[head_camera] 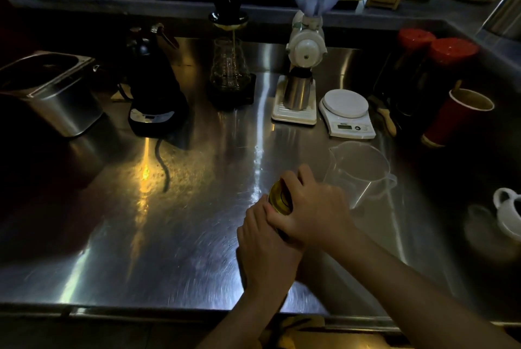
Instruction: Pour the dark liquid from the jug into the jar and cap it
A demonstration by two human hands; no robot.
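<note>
A gold lid point(277, 197) shows between my hands at the middle of the steel counter point(169, 236). My right hand point(313, 207) is wrapped over that lid from the right. Below it my left hand point(265, 244) grips the jar, whose body is almost wholly hidden by my fingers. The clear plastic jug point(359, 171) stands empty just behind and to the right of my hands, its spout pointing left.
Behind are a white scale point(346, 113), a white grinder point(304, 61) over a steel cup, a glass dripper carafe point(229, 69), a black kettle point(153, 89) and a steel bin point(48, 89). A red paper cup point(456, 117) and white pot point(509, 213) stand right.
</note>
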